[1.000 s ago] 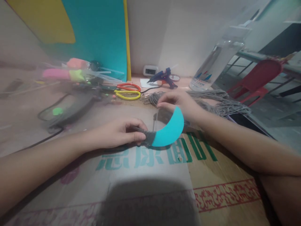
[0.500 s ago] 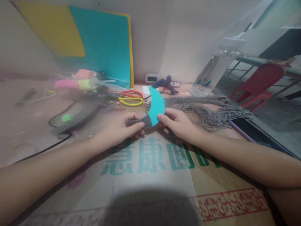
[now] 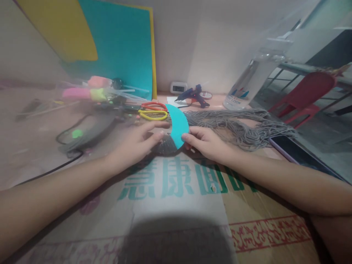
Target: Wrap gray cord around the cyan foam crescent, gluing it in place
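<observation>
A flat, curved turquoise piece (image 3: 180, 124) stands over the cardboard in front of me, its lower left part wrapped in grey yarn (image 3: 166, 146). My right hand (image 3: 202, 141) pinches the turquoise part at its right edge, thumb on top and fingers behind. At the wrapped part is my left hand (image 3: 140, 141), its thumb over the grey yarn and its index finger lifted and stretched toward the turquoise. The other left fingers are hidden underneath. How far the curve continues under the left hand does not show.
Behind lie red-and-yellow-handled scissors (image 3: 154, 114), a glue gun (image 3: 195, 96) and a small digital clock (image 3: 178, 88). Grey yarn (image 3: 247, 126) spreads to the right, near a phone (image 3: 302, 156) and a clear bottle (image 3: 250, 80). Coloured sheets (image 3: 123, 51) lean on the wall.
The curved piece has turned and shifted slightly left and down. More of the grey-wrapped part shows below. My left index finger has lifted away from the thumb.
</observation>
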Available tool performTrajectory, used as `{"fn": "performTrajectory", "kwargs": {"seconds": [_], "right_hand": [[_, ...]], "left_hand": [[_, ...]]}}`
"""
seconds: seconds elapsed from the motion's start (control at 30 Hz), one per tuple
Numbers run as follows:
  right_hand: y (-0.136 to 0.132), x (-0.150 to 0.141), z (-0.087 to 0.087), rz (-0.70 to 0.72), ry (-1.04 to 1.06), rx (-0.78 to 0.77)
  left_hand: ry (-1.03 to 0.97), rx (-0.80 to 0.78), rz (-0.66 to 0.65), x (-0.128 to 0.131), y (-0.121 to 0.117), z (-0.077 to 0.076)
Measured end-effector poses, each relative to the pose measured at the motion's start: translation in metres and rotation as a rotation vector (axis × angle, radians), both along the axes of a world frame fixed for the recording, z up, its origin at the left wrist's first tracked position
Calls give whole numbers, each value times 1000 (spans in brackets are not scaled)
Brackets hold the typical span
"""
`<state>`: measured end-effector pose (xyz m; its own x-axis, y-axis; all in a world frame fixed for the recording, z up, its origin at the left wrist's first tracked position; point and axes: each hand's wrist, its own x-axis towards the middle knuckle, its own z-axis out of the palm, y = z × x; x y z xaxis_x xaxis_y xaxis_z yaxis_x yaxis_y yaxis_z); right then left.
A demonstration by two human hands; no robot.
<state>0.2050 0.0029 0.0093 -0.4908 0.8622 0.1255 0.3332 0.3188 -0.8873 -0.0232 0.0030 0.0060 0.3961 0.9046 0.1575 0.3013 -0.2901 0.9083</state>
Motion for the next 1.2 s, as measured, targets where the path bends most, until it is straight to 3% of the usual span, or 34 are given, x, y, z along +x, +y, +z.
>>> {"fn": "performTrajectory", "kwargs": {"seconds": [0.13,0.37,0.57,0.77,1.03,1.1,1.2], "right_hand": [[2,0,0,29,-22,-14],[2,2,-2,56,-33,-9],[3,1,-3,58,-29,-24],[3,1,-2,59,-35,-32],[1,0,1,1,-9,-29],[1,1,1,-34,-4,-3],[3,2,1,-49,0,23]], "left_hand": [[96,103,-78,-2,8,-4],[198,185,-102,-4,14,-9],[174,138,-107,-2,11,-6],[61,-125,-15,-2,6,-7],[-13,-72,62,2,4,-5],[49,-81,37,2,3,-3],[209,40,-12,3,0,1]]}}
